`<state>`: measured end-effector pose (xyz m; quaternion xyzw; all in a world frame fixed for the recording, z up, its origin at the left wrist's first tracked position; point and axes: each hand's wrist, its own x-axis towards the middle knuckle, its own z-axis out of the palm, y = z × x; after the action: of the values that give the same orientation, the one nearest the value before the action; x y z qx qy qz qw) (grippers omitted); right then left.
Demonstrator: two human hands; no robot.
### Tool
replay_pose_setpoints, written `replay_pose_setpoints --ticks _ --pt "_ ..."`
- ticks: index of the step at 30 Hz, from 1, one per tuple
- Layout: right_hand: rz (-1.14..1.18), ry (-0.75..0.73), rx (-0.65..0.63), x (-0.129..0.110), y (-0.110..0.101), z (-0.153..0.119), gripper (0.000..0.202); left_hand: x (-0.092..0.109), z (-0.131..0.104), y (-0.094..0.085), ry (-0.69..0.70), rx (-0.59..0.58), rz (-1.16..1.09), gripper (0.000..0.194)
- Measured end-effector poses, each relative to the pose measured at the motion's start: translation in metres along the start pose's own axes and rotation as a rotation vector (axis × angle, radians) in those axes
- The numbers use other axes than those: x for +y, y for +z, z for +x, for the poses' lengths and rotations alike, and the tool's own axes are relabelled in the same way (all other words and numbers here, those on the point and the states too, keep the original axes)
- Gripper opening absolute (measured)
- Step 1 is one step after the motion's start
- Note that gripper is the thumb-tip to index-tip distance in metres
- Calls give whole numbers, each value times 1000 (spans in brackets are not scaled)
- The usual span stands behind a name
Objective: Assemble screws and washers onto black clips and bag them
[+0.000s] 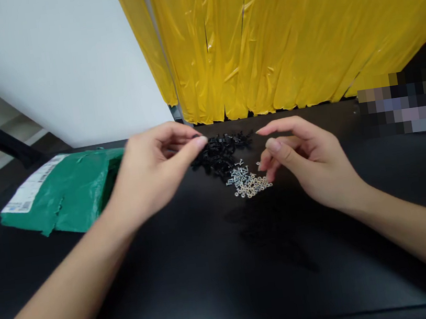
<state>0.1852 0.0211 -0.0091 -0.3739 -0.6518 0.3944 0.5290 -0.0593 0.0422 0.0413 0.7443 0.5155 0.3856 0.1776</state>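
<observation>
A heap of small black parts [218, 153] lies on the dark table, with silvery screws [239, 175] in front of it and pale ring-shaped pieces [254, 188] nearest me. At the heap's left edge is my left hand [162, 164], thumb and index finger pinched together; whatever is between them is too small or hidden to name. My right hand [303, 154] hovers at the right of the screws and rings, its thumb and index finger apart and no object visible in it.
On the left of the table [198, 283] lies a torn green plastic package [71, 192] with a white label. Yellow plastic sheeting [260, 42] and a white panel [76, 62] stand behind. A blurred-out patch covers the far right.
</observation>
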Motion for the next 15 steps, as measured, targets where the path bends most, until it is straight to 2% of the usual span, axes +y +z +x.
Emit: replay_pose_setpoints --ticks 1,3,5,7,9,13,15 --pt "-89 -31 29 1 -4 1 17 -3 3 -12 23 10 275 30" --pt "-214 -52 66 3 -9 2 15 -10 6 -34 -57 -64 778 45" --pt "-280 -42 85 5 -12 2 16 -17 6 -51 -206 -164 1018 56" --pt "-319 -21 79 7 -13 2 17 -25 4 -62 -249 -274 1092 61" --pt "-350 4 58 9 -13 2 19 -32 4 -66 -300 -305 1123 60" --pt "-417 44 -9 11 -12 0 19 -36 11 -66 -350 -287 1113 61" --pt "-447 51 -35 11 -11 0 19 -37 8 -70 -327 -222 1009 57"
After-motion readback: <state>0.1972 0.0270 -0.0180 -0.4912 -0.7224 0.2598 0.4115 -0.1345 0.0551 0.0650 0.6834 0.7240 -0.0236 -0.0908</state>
